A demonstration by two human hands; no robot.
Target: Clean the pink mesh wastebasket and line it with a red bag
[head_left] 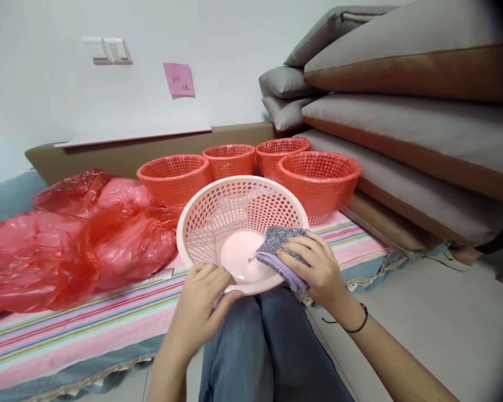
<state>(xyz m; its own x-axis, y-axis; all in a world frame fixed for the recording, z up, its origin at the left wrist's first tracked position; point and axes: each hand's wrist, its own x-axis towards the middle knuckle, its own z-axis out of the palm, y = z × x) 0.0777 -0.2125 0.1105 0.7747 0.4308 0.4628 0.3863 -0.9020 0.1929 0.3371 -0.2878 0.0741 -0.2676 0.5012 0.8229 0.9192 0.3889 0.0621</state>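
A pale pink plastic basket with a perforated wall is tilted toward me above my lap. My left hand grips its near left rim, fingers curled over the edge and thumb along the outside. On the near right side, my right hand is closed on a folded cloth, dark grey on one face and purple on the other. The cloth lies over the rim and reaches into the basket. Part of the rim is hidden behind the cloth and hand.
Several red baskets wrapped in clear film stand behind on a striped cover. Red plastic bags, filled and bulging, lie at left. Large grey and brown cushions are piled at right. Wall and backrest bound the far side.
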